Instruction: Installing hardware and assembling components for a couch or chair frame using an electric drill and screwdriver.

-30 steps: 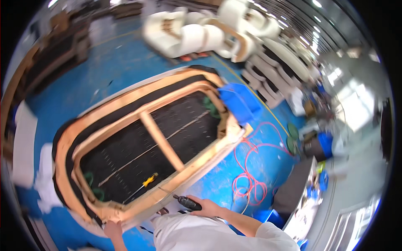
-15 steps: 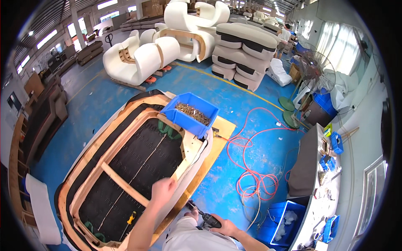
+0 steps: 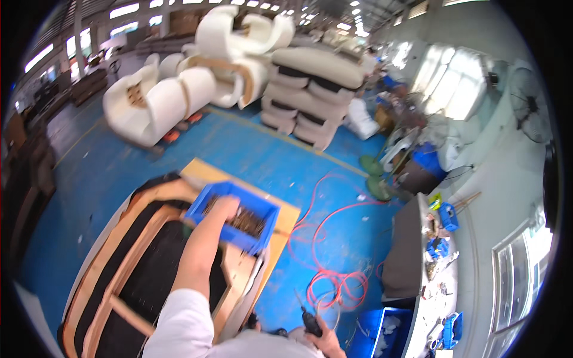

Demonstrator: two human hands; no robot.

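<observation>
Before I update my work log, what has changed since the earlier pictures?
The left hand went from the near corner of the wooden frame forward into the blue bin of metal pieces; its grip is unclear. The right hand still holds the black power tool, and the bin still sits on the frame's far end.

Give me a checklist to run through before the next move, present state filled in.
1. Left hand inside the blue bin: ok.
2. Small metal fasteners in supply: ok, many visible.
3. Fastener gripped by that hand: cannot tell, grasp hidden.
4. Power driver held in the right hand: ok.
5. Red hose tidied off the floor: not ok, lies there in loose loops.
</observation>
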